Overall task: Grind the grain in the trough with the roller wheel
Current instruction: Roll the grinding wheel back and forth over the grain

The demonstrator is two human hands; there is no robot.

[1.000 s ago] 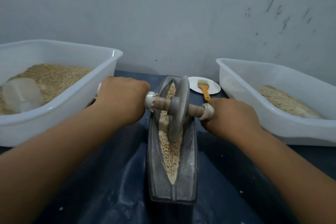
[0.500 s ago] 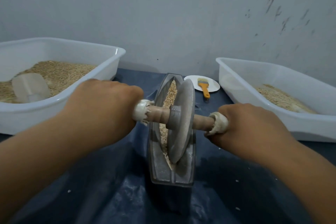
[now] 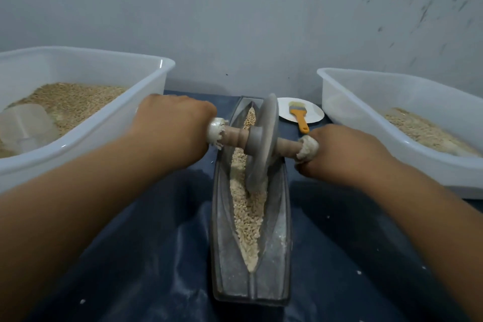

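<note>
Both sets of fingers are curled tight round the ends of the axle, the left hand (image 3: 172, 128) and the right hand (image 3: 342, 154) each gripping a cloth-wrapped end. Between them the roller wheel (image 3: 261, 144) stands on edge, tilted a little, its rim sunk in the grain (image 3: 248, 212) along the groove of the trough (image 3: 279, 217). To grind well, I'd judge, press down evenly on both sides and keep the wheel square in the groove. Beyond the right fingers a brush (image 3: 298, 115) lies on a plate (image 3: 313, 112); tubs of grain flank the desk
</note>
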